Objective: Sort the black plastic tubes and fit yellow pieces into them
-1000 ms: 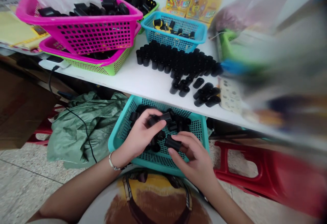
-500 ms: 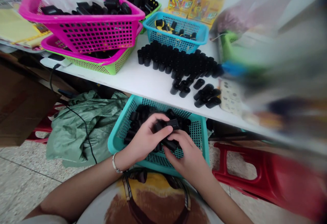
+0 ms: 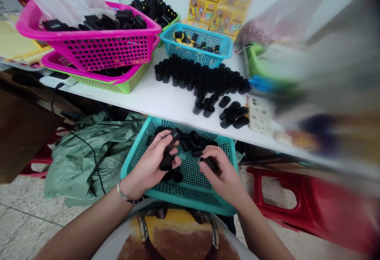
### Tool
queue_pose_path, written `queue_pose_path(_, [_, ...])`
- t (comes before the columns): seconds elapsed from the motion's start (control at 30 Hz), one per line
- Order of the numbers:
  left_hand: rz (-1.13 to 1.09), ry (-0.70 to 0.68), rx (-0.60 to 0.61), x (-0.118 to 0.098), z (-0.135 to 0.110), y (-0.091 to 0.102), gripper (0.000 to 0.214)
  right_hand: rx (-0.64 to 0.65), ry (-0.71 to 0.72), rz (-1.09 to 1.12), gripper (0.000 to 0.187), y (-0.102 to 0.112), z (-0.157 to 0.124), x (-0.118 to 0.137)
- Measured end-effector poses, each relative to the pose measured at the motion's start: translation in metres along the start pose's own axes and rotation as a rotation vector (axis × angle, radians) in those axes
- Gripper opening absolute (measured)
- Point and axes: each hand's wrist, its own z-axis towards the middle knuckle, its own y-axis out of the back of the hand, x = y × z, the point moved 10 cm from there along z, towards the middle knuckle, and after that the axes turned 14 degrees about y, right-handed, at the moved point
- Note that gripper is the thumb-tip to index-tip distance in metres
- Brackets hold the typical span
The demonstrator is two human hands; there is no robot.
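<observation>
Over the teal basket [image 3: 190, 202], my left hand [image 3: 152, 159] is closed around black plastic cylinders [image 3: 166, 161], at least two of them. My right hand [image 3: 222, 171] grips one black cylinder [image 3: 211, 164] at the basket's right side, its fingers curled round it. The two hands are apart. Several loose black cylinders [image 3: 192, 139] lie in the basket between and beyond the hands, with part of the basket floor showing. On the white table [image 3: 139, 103] many more black cylinders [image 3: 204, 76] stand upright in a dense group, and a few lie on their sides near the front edge.
Pink baskets [image 3: 103, 40] of black parts are stacked at the left. A blue basket [image 3: 197, 52] holds black and yellow pieces before yellow boxes [image 3: 219, 4]. A red stool [image 3: 282, 200] stands right; a green sack [image 3: 77, 153] and black cable [image 3: 96, 165] lie left.
My hands were together over the basket and have separated, left hand to the left, right hand to the right. Each still holds black cylinders. The view has shifted slightly.
</observation>
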Motion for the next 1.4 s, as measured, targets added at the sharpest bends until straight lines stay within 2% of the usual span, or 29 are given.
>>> queue_pose_path(0.1, [-0.013,0.027,-0.015,-0.001,-0.002,0.004,0.030,-0.219,0.140,-0.213,0.012,0.040,0.014,0.005])
queue_pose_path(0.17, [0.009,0.022,-0.016,-0.001,-0.003,0.003,0.029,-0.286,0.223,-0.471,0.018,0.055,0.028,0.011])
queue_pose_path(0.23, [0.030,0.009,0.003,0.000,-0.004,-0.002,0.028,-0.329,0.233,-0.677,0.021,0.061,0.043,0.009])
queue_pose_path(0.3, [0.048,-0.010,0.025,-0.001,-0.004,-0.005,0.027,-0.353,0.219,-0.784,0.022,0.062,0.057,0.001])
queue_pose_path(0.4, [0.064,-0.052,0.052,-0.005,-0.007,-0.006,0.026,-0.322,0.217,-0.846,0.024,0.058,0.072,-0.014])
queue_pose_path(0.6, [0.112,-0.116,0.068,-0.011,-0.013,0.006,0.025,-0.270,0.140,-0.941,0.022,0.060,0.080,-0.038])
queue_pose_path(0.83, [0.142,-0.083,0.095,-0.004,-0.012,0.003,0.027,-0.373,0.233,-1.078,0.027,0.065,0.076,-0.035])
queue_pose_path(0.97, [0.137,-0.073,0.106,-0.004,-0.011,0.000,0.026,-0.371,0.273,-1.061,0.029,0.069,0.069,-0.011])
queue_pose_path(1.03, [0.146,-0.082,0.090,-0.005,-0.011,0.001,0.024,-0.254,0.310,-0.968,0.029,0.062,0.062,0.005])
queue_pose_path(1.1, [0.155,-0.102,0.055,-0.006,-0.011,0.004,0.023,0.063,0.228,-0.846,0.028,0.036,0.050,0.002])
queue_pose_path(1.17, [0.170,-0.116,0.022,-0.007,-0.010,0.007,0.024,0.483,-0.014,-0.794,0.026,-0.001,0.017,-0.025])
queue_pose_path(1.2, [0.181,-0.120,0.015,-0.007,-0.009,0.008,0.025,0.650,-0.149,-0.803,0.023,-0.014,-0.005,-0.040])
queue_pose_path(1.23, [0.195,-0.126,0.013,-0.006,-0.009,0.008,0.026,0.760,-0.254,-0.815,0.019,-0.024,-0.025,-0.052])
queue_pose_path(1.3, [0.231,-0.139,0.036,-0.004,-0.008,0.005,0.027,0.853,-0.346,-0.819,0.016,-0.037,-0.050,-0.066])
queue_pose_path(1.4, [0.308,-0.165,0.114,0.000,-0.008,-0.003,0.026,0.850,-0.319,-0.736,0.017,-0.047,-0.057,-0.071])
